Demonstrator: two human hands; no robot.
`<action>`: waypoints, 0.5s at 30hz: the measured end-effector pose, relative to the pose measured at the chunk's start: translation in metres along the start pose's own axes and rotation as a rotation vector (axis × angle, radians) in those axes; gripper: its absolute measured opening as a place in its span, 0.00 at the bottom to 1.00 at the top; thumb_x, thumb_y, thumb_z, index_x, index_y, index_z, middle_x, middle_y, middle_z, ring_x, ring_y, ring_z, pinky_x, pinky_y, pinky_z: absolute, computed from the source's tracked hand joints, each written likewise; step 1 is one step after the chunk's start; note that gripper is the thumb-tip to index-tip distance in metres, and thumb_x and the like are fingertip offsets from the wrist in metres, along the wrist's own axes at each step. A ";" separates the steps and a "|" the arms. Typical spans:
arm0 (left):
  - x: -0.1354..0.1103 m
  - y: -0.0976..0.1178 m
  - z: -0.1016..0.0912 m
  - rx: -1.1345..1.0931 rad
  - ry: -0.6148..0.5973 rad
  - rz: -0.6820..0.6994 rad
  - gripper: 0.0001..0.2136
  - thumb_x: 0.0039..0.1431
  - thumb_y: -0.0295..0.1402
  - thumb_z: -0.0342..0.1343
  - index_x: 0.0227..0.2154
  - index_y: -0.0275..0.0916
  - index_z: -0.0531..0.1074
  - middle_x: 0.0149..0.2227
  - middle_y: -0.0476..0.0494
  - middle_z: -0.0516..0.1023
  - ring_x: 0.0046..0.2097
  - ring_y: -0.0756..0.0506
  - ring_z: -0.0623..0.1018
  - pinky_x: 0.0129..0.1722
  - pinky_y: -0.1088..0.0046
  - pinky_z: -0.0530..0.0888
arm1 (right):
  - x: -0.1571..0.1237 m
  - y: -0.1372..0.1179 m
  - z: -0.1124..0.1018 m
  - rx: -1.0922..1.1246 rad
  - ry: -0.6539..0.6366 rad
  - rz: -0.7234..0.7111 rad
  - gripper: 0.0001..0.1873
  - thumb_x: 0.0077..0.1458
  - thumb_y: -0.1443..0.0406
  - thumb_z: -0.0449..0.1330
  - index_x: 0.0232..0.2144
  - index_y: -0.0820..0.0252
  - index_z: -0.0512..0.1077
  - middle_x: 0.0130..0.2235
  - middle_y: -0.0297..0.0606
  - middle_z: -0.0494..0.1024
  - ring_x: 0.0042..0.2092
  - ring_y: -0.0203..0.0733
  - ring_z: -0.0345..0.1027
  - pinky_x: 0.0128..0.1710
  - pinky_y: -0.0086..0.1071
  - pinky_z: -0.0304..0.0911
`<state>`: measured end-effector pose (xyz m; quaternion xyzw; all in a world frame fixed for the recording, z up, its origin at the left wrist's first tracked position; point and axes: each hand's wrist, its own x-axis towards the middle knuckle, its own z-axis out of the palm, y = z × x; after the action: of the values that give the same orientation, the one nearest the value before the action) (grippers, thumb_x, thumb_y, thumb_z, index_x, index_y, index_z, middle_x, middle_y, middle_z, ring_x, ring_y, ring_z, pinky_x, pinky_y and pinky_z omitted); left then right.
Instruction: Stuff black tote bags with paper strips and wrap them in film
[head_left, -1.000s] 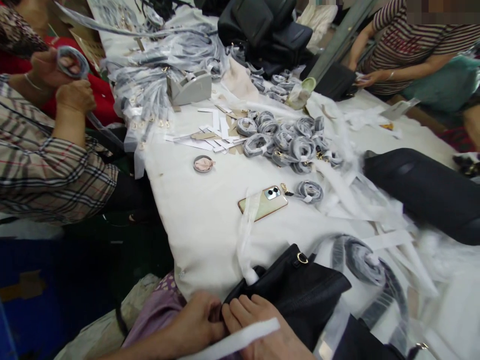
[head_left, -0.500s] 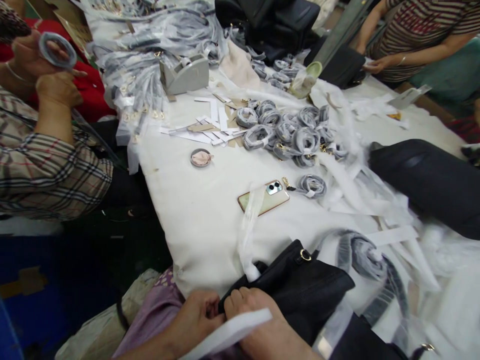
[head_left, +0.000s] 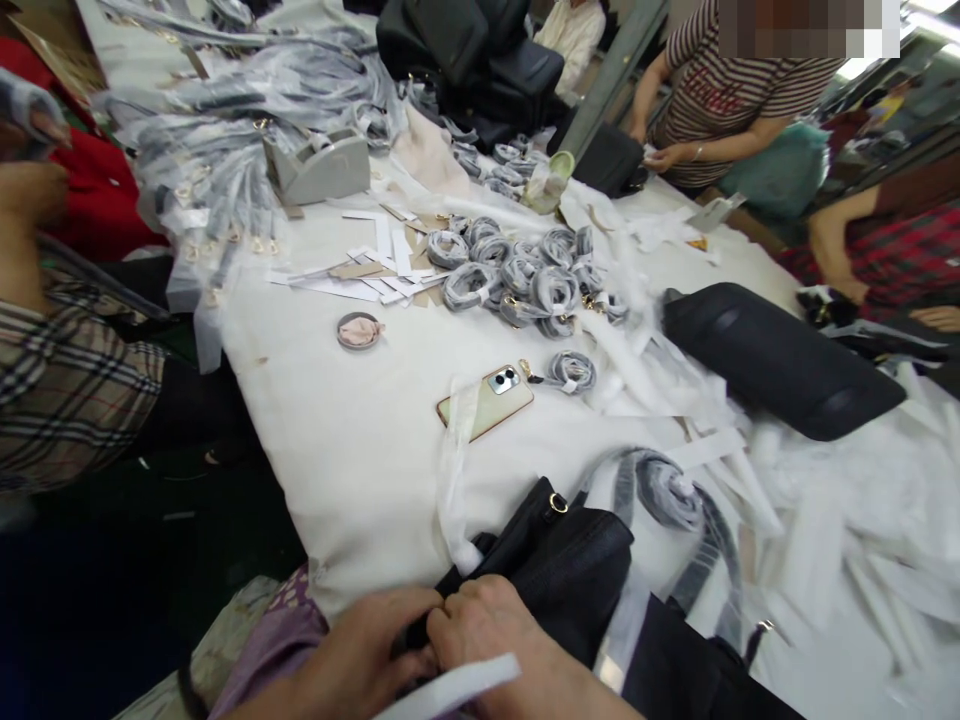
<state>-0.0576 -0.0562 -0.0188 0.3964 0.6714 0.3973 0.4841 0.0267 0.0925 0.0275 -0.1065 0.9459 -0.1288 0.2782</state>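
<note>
Both of my hands meet at the near corner of a black handbag [head_left: 577,570] lying at the table's front edge. My left hand [head_left: 367,650] is curled, its fingers pinching the bag's edge. My right hand [head_left: 502,640] is closed too, fingertips pressed on the same edge beside the left. A white strip [head_left: 450,690] lies across the back of my right hand. A gold ring fitting [head_left: 558,503] shows on top of the bag. A wrapped grey strap [head_left: 660,490] trails from the bag to the right.
A phone [head_left: 486,401] lies face down mid-table, near a small round tin [head_left: 359,330], several coiled wrapped straps [head_left: 517,275] and a grey tape dispenser [head_left: 319,168]. Another black bag [head_left: 772,355] lies on the right. Other people sit at left [head_left: 67,370] and far right [head_left: 720,90].
The view has swung to the right, so the table's contents sit further left. My hands stay pinched on the bag's corner, drawn slightly closer together.
</note>
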 end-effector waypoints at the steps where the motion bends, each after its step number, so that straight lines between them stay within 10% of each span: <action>1: 0.001 -0.006 0.003 0.009 -0.028 0.056 0.06 0.56 0.28 0.51 0.34 0.40 0.72 0.35 0.49 0.76 0.37 0.47 0.74 0.37 0.76 0.68 | -0.007 0.004 -0.003 0.010 0.000 0.009 0.05 0.54 0.62 0.60 0.30 0.58 0.70 0.29 0.34 0.77 0.30 0.42 0.70 0.30 0.35 0.58; 10: 0.002 -0.010 -0.001 0.067 -0.079 -0.009 0.12 0.62 0.36 0.47 0.27 0.39 0.71 0.32 0.49 0.71 0.35 0.49 0.72 0.32 0.76 0.64 | -0.061 0.033 -0.014 -0.190 0.240 0.184 0.09 0.52 0.73 0.58 0.27 0.57 0.63 0.25 0.32 0.70 0.28 0.41 0.60 0.37 0.38 0.49; 15: 0.016 0.002 -0.040 -0.159 0.363 -0.369 0.28 0.62 0.53 0.36 0.23 0.37 0.71 0.18 0.52 0.62 0.24 0.47 0.65 0.25 0.73 0.60 | -0.063 0.026 -0.008 -0.243 0.335 0.141 0.08 0.51 0.73 0.58 0.30 0.57 0.64 0.25 0.32 0.68 0.27 0.41 0.57 0.34 0.38 0.47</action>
<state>-0.0994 -0.0470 -0.0131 0.1500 0.7748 0.4184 0.4496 0.0707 0.1353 0.0573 -0.0499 0.9926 -0.0097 0.1104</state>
